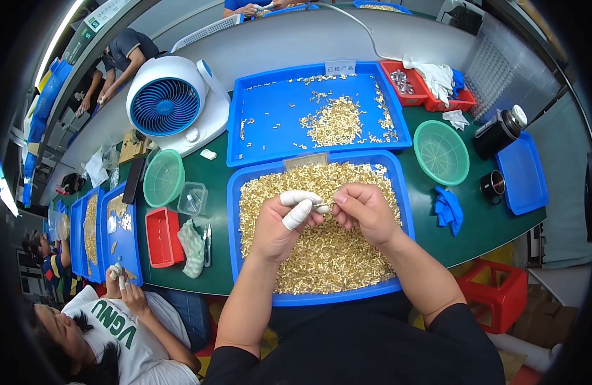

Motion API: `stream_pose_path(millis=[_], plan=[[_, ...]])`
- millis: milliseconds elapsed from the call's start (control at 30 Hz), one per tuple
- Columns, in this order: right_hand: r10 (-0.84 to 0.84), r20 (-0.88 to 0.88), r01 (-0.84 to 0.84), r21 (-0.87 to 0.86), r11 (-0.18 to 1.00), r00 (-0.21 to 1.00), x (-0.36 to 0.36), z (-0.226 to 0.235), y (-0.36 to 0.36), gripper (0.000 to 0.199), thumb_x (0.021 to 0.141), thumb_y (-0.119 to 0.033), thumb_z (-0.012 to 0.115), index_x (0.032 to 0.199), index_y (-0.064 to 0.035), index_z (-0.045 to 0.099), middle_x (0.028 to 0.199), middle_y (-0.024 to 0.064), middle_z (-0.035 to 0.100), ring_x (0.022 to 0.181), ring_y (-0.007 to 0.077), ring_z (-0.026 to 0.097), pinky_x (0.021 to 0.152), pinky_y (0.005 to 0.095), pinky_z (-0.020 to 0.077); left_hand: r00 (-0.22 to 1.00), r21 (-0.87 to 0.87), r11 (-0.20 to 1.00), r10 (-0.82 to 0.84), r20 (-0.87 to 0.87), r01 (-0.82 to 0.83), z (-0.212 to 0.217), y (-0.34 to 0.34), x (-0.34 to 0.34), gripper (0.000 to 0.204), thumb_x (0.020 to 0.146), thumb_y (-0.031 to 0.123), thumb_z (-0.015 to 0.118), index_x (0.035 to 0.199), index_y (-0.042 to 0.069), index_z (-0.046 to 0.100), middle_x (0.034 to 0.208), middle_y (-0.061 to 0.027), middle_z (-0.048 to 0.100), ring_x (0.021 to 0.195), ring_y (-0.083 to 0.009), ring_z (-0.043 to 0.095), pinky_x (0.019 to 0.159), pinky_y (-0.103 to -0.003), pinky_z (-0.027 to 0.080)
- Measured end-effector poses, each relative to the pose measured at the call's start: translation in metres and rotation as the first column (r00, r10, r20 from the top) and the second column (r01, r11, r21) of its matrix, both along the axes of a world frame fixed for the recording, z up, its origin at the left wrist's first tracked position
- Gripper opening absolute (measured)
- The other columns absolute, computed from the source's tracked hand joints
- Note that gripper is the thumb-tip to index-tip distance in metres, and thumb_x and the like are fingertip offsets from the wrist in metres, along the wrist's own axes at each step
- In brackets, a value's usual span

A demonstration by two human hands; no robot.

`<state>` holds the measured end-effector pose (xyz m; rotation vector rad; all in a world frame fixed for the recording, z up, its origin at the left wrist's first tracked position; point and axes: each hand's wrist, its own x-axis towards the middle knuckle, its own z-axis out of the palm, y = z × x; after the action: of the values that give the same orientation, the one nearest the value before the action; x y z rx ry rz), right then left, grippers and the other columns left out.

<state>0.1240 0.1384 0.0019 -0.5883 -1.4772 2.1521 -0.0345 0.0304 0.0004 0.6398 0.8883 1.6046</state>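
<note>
My left hand (277, 226), with white finger covers on its thumb and index finger, is closed in a pinch above the near blue tray (338, 298). Facing it, my bare right hand (371, 215) pinches with thumb and forefinger, its tip almost meeting the left fingertips. A small brass-coloured part (321, 206) shows between the two hands, mostly hidden by fingers. Beneath them lies a thick layer of small gold-coloured metal pieces (334, 263) filling the tray. Behind, a second blue tray (270, 109) holds a looser heap of similar pieces (334, 122).
A white fan (164, 96) stands at the back left. Green baskets (163, 176) (441, 152) flank the trays. Left are a red bin (162, 237) and tweezers (208, 245); right, a blue cloth (447, 210), a mug (492, 186) and a black flask (500, 131). A co-worker (129, 333) sits left.
</note>
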Motion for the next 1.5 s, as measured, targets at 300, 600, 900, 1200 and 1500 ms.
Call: stream_pose_path(millis=[300, 600, 900, 1200, 1500], plan=[[0.011, 0.074, -0.017, 0.086, 0.996, 0.997, -0.002, 0.001, -0.001, 0.028, 0.095, -0.023, 0.055, 0.078, -0.0024, 0.063, 0.064, 0.0005, 0.059, 0.055, 0.005, 0.053, 0.049, 0.0187, 0.0416, 0.999, -0.062, 0.997, 0.047, -0.02, -0.048, 0.001, 0.001, -0.001, 0.014, 0.087, 0.002, 0.063, 0.1, 0.0, 0.064, 0.091, -0.0107, 0.068, 0.075, -0.0137, 0.064, 0.07, -0.025, 0.053], [-0.06, 0.092, 0.046, 0.146, 0.988, 0.994, -0.004, -0.003, -0.001, 0.033, 0.096, -0.026, 0.054, 0.077, -0.0014, 0.065, 0.06, 0.001, 0.059, 0.052, 0.0051, 0.053, 0.048, 0.0198, 0.0418, 0.968, -0.077, 0.985, 0.135, -0.214, -0.154, -0.002, 0.007, 0.001, 0.013, 0.087, 0.001, 0.062, 0.099, 0.0, 0.064, 0.088, -0.009, 0.068, 0.073, -0.0125, 0.063, 0.068, -0.024, 0.051], [-0.099, 0.119, 0.073, 0.21, 0.975, 0.988, -0.004, -0.015, -0.001, 0.034, 0.095, -0.026, 0.055, 0.073, -0.0014, 0.065, 0.06, 0.0017, 0.059, 0.051, 0.0056, 0.052, 0.047, 0.0188, 0.0408, 0.945, -0.057, 0.975, 0.193, -0.265, -0.215, -0.007, 0.006, 0.012, 0.012, 0.089, 0.002, 0.06, 0.1, -0.001, 0.064, 0.089, -0.0084, 0.068, 0.077, -0.0128, 0.063, 0.069, -0.024, 0.051], [-0.051, 0.054, 0.048, 0.058, 0.997, 0.997, 0.0, -0.003, 0.0, 0.034, 0.096, -0.027, 0.053, 0.076, -0.0024, 0.063, 0.061, 0.0013, 0.058, 0.051, 0.0055, 0.05, 0.047, 0.0191, 0.0404, 0.996, -0.05, 0.996, 0.069, -0.061, -0.072, -0.014, 0.005, 0.008, 0.013, 0.089, 0.004, 0.06, 0.102, 0.002, 0.064, 0.09, -0.0083, 0.068, 0.077, -0.0119, 0.063, 0.068, -0.023, 0.05], [0.018, -0.007, -0.018, -0.035, 0.999, 1.0, 0.006, -0.009, 0.003, 0.042, 0.099, -0.032, 0.043, 0.079, -0.0012, 0.063, 0.065, 0.0045, 0.06, 0.054, 0.0086, 0.053, 0.05, 0.0204, 0.042, 0.974, -0.058, 0.993, 0.084, -0.21, -0.099, -0.015, 0.009, 0.012, 0.013, 0.087, 0.001, 0.063, 0.099, 0.0, 0.064, 0.09, -0.0091, 0.068, 0.08, -0.013, 0.064, 0.072, -0.025, 0.052]])
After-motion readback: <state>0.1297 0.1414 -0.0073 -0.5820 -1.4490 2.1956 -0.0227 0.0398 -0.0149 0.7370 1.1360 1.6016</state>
